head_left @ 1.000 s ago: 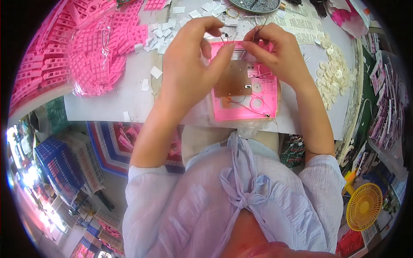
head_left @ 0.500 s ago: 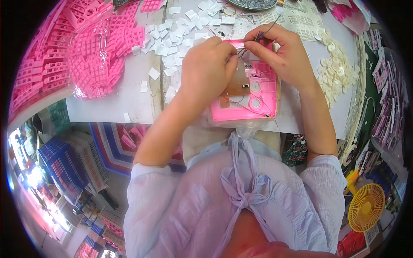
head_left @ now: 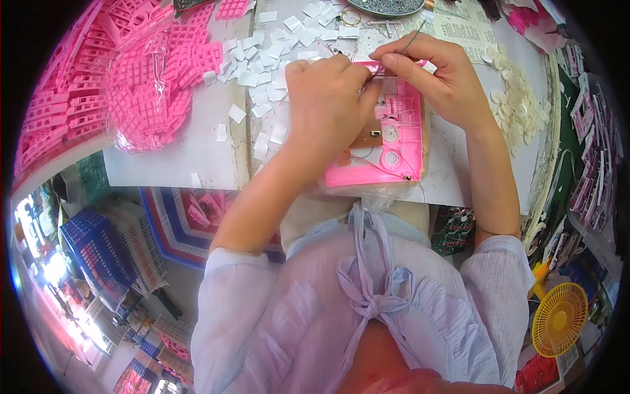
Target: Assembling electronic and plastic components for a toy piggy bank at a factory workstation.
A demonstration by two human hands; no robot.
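A pink plastic housing (head_left: 375,174) lies in front of me on the table, with a brown circuit board (head_left: 369,136) in its left half and thin red and dark wires running across it. My left hand (head_left: 330,98) is closed over the housing's upper left, fingertips pinched on thin wires that its knuckles largely hide. At the upper right of the housing, my right hand (head_left: 438,80) pinches a dark wire (head_left: 412,41) between thumb and index finger; one end sticks up past the fingers. The fingertips of both hands are close together above the housing's far edge.
Small white paper pieces (head_left: 289,46) are scattered beyond my left hand. Pink keypad-like parts (head_left: 147,92) fill a clear bag at left. Round off-white pieces (head_left: 515,98) lie at right. A dish of metal bits (head_left: 386,5) stands at the far edge; a yellow fan (head_left: 559,320) is lower right.
My left hand has shifted right, covering more of the circuit board and meeting the right fingertips. The right hand has moved slightly right, still pinching the dark wire.
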